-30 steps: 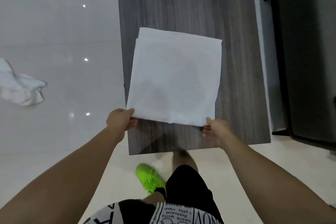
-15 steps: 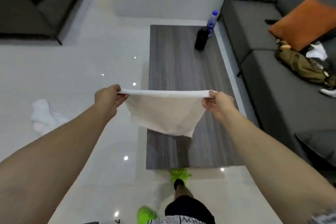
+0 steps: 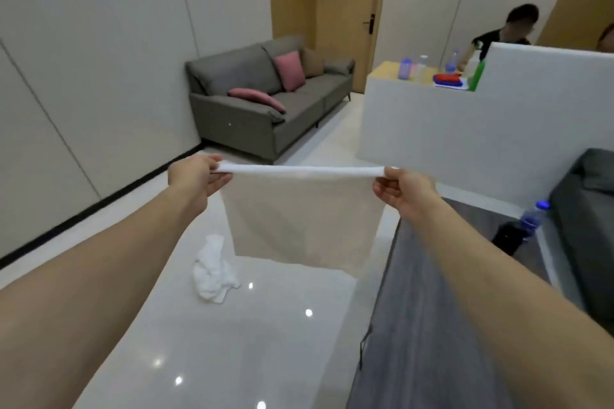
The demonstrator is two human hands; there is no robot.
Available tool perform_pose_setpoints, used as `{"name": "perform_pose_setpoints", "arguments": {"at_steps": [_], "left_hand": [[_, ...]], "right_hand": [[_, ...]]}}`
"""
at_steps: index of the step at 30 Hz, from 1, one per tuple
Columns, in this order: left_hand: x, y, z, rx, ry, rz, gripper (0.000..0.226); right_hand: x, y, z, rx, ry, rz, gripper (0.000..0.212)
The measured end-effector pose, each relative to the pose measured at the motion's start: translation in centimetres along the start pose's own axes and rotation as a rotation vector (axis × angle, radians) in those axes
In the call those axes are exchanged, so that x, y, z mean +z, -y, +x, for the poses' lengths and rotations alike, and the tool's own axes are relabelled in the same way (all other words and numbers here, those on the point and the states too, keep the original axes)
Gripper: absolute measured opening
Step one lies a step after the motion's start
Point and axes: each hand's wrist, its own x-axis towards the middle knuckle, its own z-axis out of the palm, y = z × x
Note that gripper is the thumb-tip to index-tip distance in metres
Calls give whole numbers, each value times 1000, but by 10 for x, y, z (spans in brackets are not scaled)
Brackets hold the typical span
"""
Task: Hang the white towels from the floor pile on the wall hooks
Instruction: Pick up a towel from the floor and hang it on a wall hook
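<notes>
At centre frame, the left hand (image 3: 194,178) and right hand (image 3: 400,191) each pinch a top corner of a white towel (image 3: 300,226), stretched taut and hanging. A crumpled towel (image 3: 212,271) lies on the floor at lower left. No hooks show; a loosened pinch would likely drop it.

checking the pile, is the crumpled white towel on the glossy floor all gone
No, a crumpled white towel lies on the glossy white floor, below and left of the flat white towel held up by both hands.
</notes>
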Motion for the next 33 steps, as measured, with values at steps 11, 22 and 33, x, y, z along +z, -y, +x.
{"name": "perform_pose_setpoints", "arguments": {"at_steps": [11,22,33], "left_hand": [[-175,-119,17,379,-578,164,28],[-401,-190,-81,474,-1235,348,20],[-637,-260,-204,452,-1712,580,18]], "right_hand": [[294,-14,18,-47,422,-63,19],[528,-121,-145,-444,967,-438,18],[723,-229,-409,-659,1282,-532,21]]}}
